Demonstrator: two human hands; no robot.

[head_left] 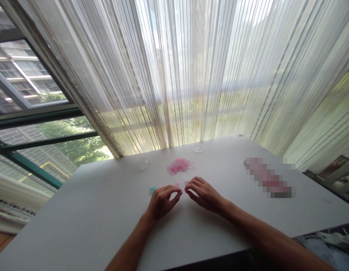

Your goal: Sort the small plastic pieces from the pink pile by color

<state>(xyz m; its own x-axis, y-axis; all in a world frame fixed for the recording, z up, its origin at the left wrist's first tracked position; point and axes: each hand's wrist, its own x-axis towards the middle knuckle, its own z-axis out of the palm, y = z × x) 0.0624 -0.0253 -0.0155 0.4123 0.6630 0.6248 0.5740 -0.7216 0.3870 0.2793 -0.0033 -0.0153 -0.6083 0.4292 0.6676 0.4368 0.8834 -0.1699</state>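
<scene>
My left hand [162, 200] and my right hand [204, 194] rest on a white table [92, 210], fingertips nearly meeting. Both are pinched, and a tiny pink piece [182, 188] shows between them; what it is, I cannot make out. Just beyond the hands lies a pile of thin pink loops or threads [179, 165]. A small pink bit [176, 184] lies by my left fingertips. A small heap of turquoise pieces [152, 189] sits to the left of my left hand.
Two small clear containers stand on the table, one [143, 161] at the back left and a shallow one [198, 148] at the back. A blurred pink object [267, 177] lies at the right. Sheer striped curtains [191, 75] hang behind the table, window at left.
</scene>
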